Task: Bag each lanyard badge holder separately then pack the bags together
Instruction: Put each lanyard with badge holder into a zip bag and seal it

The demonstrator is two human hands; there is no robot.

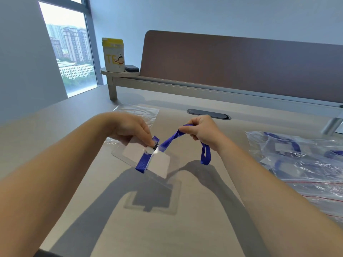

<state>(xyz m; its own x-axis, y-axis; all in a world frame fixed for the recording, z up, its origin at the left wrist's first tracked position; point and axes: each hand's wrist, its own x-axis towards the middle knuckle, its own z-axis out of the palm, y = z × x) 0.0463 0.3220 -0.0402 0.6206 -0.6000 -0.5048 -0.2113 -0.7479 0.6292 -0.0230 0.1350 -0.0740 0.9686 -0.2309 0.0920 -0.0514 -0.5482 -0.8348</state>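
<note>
Mid-frame, above the desk (55,115): left hand (130,129) pinches the clear badge holder (146,158) at its clip; right hand (202,132) grips the blue lanyard (169,139), loop dangling. Right edge: bagged lanyards pile (297,160). Behind left hand: empty clear bag (141,112). Upper left: yellow-lidded canister (113,54).

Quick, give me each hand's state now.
Left hand: pinching the clear plastic badge holder at its clip.
Right hand: fingers curled round the blue fabric lanyard strap.
</note>
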